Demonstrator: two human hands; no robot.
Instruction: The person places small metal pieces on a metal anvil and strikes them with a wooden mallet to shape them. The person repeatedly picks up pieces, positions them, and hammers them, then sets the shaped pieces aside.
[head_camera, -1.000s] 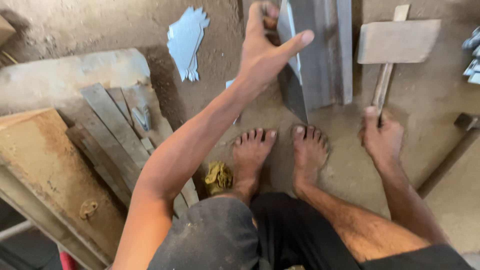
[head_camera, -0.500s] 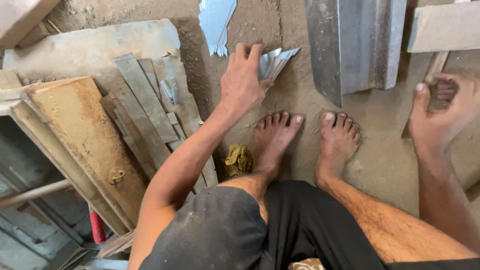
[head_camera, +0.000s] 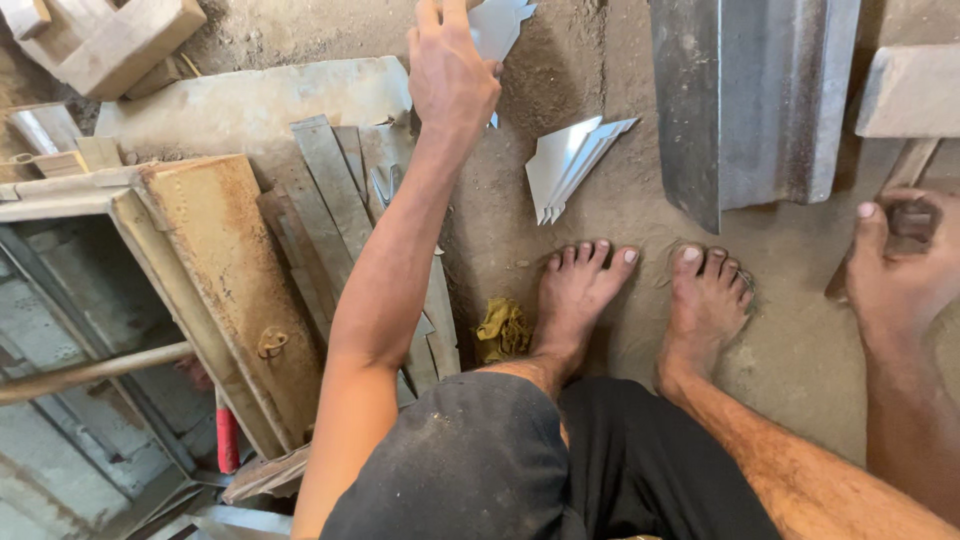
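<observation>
Left hand (head_camera: 450, 75): extended forward at full arm's reach, back of the hand toward the camera, fingers running out of the top of the frame. It overlaps the near edge of a pale sheet-metal piece (head_camera: 495, 25) lying on the dirt floor (head_camera: 560, 270). Whether the fingers are closed on that sheet or merely spread over it, I cannot tell; the fingertips are cut off by the frame edge.

Right hand (head_camera: 900, 265): low at the right side, wrapped shut around the wooden handle of a mallet (head_camera: 910, 95), thumb up. The mallet's pale block head lies further forward, its handle running back toward the hand.

Key relation: the pale sheet lies directly ahead of the left hand, touching or under it, its length running away from the person toward the top edge. The left hand is far nearer; the right hand is well apart, across both bare feet.

Other items noted:
- A stack of folded pointed metal pieces (head_camera: 570, 165) lies between the left forearm and the feet, points facing forward-right, apart from either hand.
- A long grey angle-section steel block (head_camera: 750, 100) lies ahead of the right foot, long axis running away from the person.
- Flat metal strips (head_camera: 325, 190) lie fanned under the left forearm beside a rusty metal frame (head_camera: 225, 270).
- A yellow rag (head_camera: 503, 330) sits just beside the left foot.
</observation>
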